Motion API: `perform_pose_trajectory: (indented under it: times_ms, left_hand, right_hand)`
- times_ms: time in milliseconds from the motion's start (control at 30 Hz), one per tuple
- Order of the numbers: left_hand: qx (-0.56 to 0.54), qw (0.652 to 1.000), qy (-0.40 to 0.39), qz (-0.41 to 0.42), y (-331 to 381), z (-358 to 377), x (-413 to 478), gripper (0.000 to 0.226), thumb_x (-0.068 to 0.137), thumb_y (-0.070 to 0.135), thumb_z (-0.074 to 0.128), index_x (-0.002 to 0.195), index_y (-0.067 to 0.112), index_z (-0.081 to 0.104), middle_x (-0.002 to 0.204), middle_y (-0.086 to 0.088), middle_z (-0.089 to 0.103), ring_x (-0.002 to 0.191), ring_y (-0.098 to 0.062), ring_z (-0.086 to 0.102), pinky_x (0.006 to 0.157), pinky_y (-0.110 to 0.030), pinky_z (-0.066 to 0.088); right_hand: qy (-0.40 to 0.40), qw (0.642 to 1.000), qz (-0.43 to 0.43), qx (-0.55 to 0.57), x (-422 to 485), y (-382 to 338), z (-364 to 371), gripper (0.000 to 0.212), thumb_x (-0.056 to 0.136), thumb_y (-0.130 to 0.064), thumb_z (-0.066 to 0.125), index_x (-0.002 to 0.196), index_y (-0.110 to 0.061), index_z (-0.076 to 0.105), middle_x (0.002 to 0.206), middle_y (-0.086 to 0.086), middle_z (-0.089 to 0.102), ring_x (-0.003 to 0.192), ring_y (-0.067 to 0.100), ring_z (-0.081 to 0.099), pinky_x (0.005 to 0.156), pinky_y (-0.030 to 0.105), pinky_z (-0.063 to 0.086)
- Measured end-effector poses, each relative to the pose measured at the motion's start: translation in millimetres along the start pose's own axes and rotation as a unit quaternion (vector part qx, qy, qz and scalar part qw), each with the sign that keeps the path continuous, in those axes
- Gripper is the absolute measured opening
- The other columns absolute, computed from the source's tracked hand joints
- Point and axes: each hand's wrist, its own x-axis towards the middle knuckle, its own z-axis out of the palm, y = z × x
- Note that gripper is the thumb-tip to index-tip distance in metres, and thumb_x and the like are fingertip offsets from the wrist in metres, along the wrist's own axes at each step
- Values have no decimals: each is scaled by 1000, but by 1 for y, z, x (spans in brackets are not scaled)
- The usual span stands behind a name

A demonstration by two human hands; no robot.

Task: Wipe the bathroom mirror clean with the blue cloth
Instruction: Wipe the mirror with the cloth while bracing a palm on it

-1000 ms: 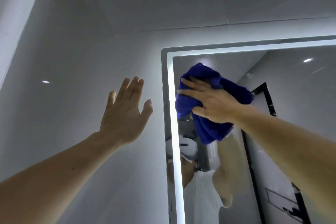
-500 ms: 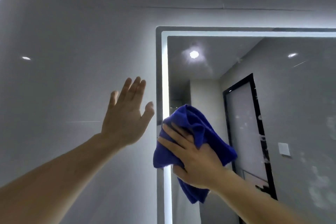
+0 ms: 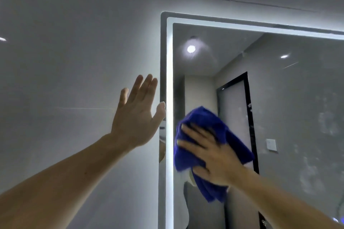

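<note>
– Blue cloth (image 3: 230, 141): where is it sitting?
– It is lying bunched against the glass of the mirror (image 3: 297, 98), low in the left part and just beside the lit strip (image 3: 169, 80) that is running down the mirror's left edge. A loose end is hanging below the bunch.
– What is holding it there?
– The right hand (image 3: 214, 156) is pressing on it with spread, nearly straight fingers. Blur is softening the fingertips, so I cannot tell whether the thumb is hooking a fold.
– And the other one?
– The left hand (image 3: 134, 119) is standing open, fingers straight and close together, thumb apart, palm facing the grey wall (image 3: 65, 80) just left of the mirror. Its thumb tip is overlapping the mirror's outer edge. I cannot tell whether the palm is touching the wall.
– Is anything showing in the glass?
– It is reflecting a ceiling light (image 3: 191, 48), a black-framed door (image 3: 234, 109) and a white switch plate (image 3: 271, 145). Pale smudges (image 3: 325, 122) are showing on the right part.
</note>
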Motion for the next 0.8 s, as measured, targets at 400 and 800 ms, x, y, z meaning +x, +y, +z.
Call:
perform_pose_trajectory:
  times_ms: [400, 800]
  left_hand:
    - [24, 999, 2, -39, 22, 5, -46, 79, 90, 65, -8, 157, 24, 4, 165, 3, 1, 152, -16, -3, 123, -50, 1]
    - [92, 993, -69, -17, 45, 6, -108, 68, 99, 53, 20, 158, 20, 13, 166, 0, 6, 153, -20, 0, 122, -51, -1]
  right_hand:
    - [38, 983, 131, 122, 11, -77, 28, 58, 94, -47, 39, 149, -29, 30, 162, -2, 18, 145, 27, 24, 104, 34, 35]
    - [-119, 984, -37, 130, -132, -166, 53, 53, 97, -35, 46, 148, -22, 39, 155, 2, 34, 138, 25, 41, 101, 34, 46]
